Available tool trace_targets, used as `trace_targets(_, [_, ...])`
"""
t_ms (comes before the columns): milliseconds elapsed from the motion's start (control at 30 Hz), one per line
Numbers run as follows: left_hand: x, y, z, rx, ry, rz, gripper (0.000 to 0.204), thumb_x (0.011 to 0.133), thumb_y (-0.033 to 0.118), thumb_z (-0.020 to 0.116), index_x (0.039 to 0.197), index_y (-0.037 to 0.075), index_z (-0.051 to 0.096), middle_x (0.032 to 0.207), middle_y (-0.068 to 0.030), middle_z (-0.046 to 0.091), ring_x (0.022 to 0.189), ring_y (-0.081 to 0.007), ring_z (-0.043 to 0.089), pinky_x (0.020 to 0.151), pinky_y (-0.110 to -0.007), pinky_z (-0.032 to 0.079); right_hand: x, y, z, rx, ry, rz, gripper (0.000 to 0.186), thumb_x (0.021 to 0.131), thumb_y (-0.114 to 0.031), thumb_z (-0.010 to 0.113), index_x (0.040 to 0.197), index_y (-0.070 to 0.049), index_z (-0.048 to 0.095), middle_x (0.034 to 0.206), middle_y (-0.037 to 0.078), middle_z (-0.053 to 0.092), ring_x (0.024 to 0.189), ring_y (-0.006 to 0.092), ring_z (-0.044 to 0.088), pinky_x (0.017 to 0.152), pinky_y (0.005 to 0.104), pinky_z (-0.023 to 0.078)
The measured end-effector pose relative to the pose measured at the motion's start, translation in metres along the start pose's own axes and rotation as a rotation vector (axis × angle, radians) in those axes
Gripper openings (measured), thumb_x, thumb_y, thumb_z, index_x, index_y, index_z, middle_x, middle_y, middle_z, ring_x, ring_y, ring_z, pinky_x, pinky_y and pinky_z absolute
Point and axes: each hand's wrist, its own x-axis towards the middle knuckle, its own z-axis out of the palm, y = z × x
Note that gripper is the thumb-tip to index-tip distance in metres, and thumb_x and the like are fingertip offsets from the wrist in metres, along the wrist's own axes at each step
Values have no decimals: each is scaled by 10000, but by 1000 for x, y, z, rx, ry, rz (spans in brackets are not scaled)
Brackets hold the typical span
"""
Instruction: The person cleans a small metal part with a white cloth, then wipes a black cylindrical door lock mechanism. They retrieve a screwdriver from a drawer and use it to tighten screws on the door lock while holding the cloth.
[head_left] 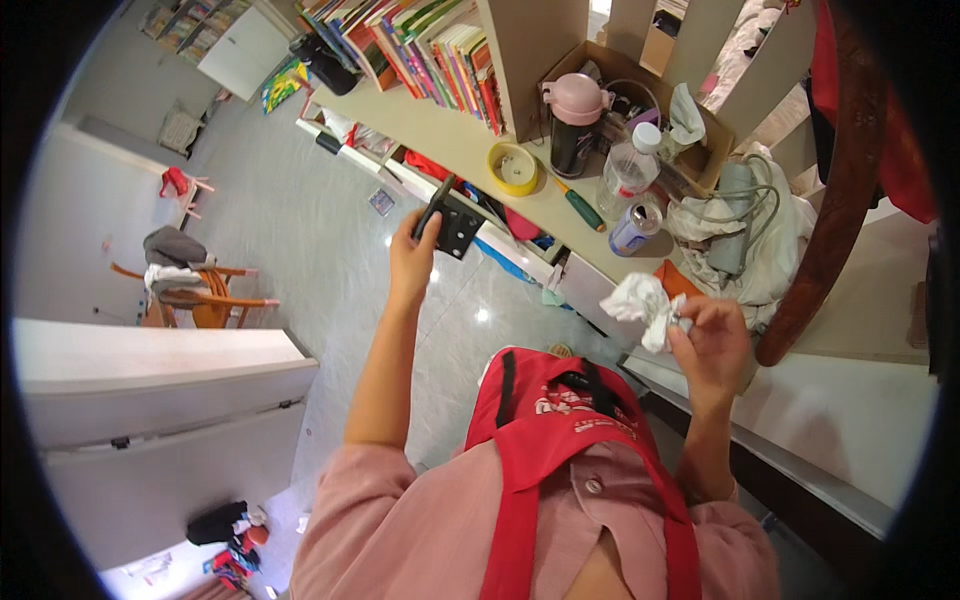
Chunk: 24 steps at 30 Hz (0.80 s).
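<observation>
My left hand (412, 258) is closed around the upright edge of a black L-shaped plate with small holes (458, 232), which it holds in front of the open drawers. What kind of plate it is, I cannot make out. Between the fingers of my right hand (712, 345) is a crumpled white tissue (643, 308). An orange packet (672, 279) lies just beyond that hand. A drinks can (637, 229) and a clear plastic bottle with a white cap (629, 168) stand on the counter nearby.
Open drawers (400, 172) jut from the counter, full of mixed items. On top are a yellow tape roll (512, 168), a green-handled screwdriver (582, 208), a pink-lidded bottle (574, 120), a cardboard box (712, 150) and books (430, 55). A curved wooden rail (825, 240) rises at right.
</observation>
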Motion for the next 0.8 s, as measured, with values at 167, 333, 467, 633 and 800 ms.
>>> trace_targets(167, [127, -79, 2, 149, -47, 40, 207, 854, 174, 653, 942, 5, 570, 749, -35, 583, 659, -99, 524, 574, -247, 416, -8, 3, 8, -98, 237, 53, 318, 711, 129, 632, 898, -37, 436, 960, 64, 534, 858, 83, 498, 767, 208, 422])
trace_targets(333, [204, -100, 22, 174, -284, 103, 215, 840, 157, 668, 935, -5, 563, 788, -50, 607, 689, -100, 553, 611, -258, 454, 8, 11, 57, -125, 388, 70, 289, 732, 96, 642, 885, -51, 445, 971, 72, 528, 868, 98, 511, 762, 224, 432])
trace_targets(467, [248, -116, 28, 253, -497, 117, 209, 820, 154, 685, 925, -2, 593, 779, -67, 620, 659, -116, 558, 615, -258, 460, 25, 21, 111, -94, 427, 76, 309, 727, 92, 661, 888, -52, 440, 986, 86, 536, 894, 111, 526, 783, 235, 444])
trace_targets(633, [281, -115, 27, 349, -559, 428, 195, 768, 144, 712, 882, 3, 641, 817, -121, 609, 719, -231, 603, 651, -311, 479, 47, 20, 166, -108, 481, 79, 312, 724, 88, 667, 886, -51, 440, 1003, 90, 548, 913, 118, 543, 816, 262, 459])
trace_targets(800, [291, -104, 23, 445, -487, 717, 200, 763, 106, 692, 934, 22, 632, 861, -132, 603, 817, -285, 586, 706, -341, 475, 73, 22, 207, -24, 476, 18, 316, 716, 92, 677, 888, -50, 452, 1013, 97, 555, 920, 122, 552, 833, 263, 457])
